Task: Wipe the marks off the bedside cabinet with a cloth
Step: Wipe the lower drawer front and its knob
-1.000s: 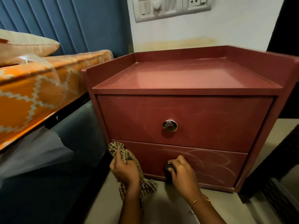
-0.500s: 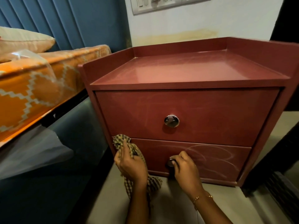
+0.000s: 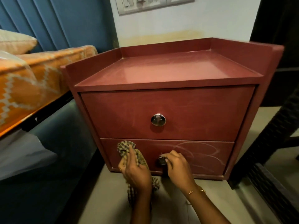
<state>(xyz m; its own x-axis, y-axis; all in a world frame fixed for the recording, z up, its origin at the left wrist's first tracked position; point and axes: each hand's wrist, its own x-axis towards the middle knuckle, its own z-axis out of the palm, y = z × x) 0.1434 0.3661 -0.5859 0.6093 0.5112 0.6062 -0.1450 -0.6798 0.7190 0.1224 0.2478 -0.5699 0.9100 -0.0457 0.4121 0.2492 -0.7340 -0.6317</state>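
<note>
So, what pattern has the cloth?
The cloth has a small brown-and-cream check; head view.

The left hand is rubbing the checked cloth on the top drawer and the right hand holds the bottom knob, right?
Not quite. The head view shows the left hand pressing the checked cloth on the bottom drawer of the dark red cabinet. The right hand does hold the bottom round metal knob.

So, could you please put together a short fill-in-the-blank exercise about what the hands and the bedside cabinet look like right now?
1. The left hand presses a checked ____ against the lower drawer.
2. The right hand grips the lower drawer's ____.
3. The clearest pale curved marks lie on the ____ drawer, to the right of the right hand.
4. The upper drawer's knob is touched by ____ hand.

Missing words: cloth; knob; lower; neither
</note>
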